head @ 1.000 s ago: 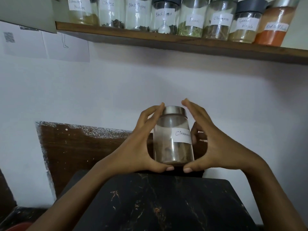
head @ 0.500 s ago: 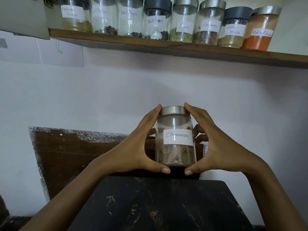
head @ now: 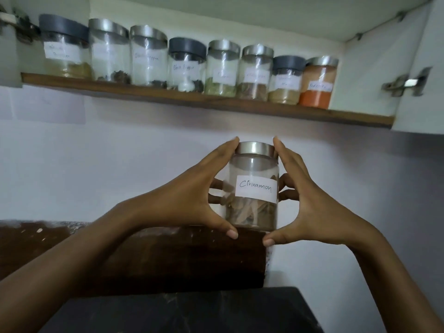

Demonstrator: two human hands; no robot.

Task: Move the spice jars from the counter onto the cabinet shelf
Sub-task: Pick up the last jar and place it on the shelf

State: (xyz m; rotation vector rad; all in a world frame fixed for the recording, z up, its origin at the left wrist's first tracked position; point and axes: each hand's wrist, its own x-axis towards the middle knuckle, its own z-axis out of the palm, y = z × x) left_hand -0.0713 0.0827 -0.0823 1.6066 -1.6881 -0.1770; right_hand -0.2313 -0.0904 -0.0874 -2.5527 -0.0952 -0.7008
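Clear glass cinnamon jar [head: 253,188], steel-lidded, clasped by curled left hand [head: 192,203] and right hand [head: 310,212]; now raised nearer the brown wooden shelf [head: 216,102]; placement likely next.

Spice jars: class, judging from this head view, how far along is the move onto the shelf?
Done: eight labelled jars stand in a row on the cabinet shelf. In hand: the Cinnamon jar, upright between left hand and right hand, below the shelf. Left: setting it up there, perhaps on the bare end beside the red-powder jar. The visible counter shows no more jars.
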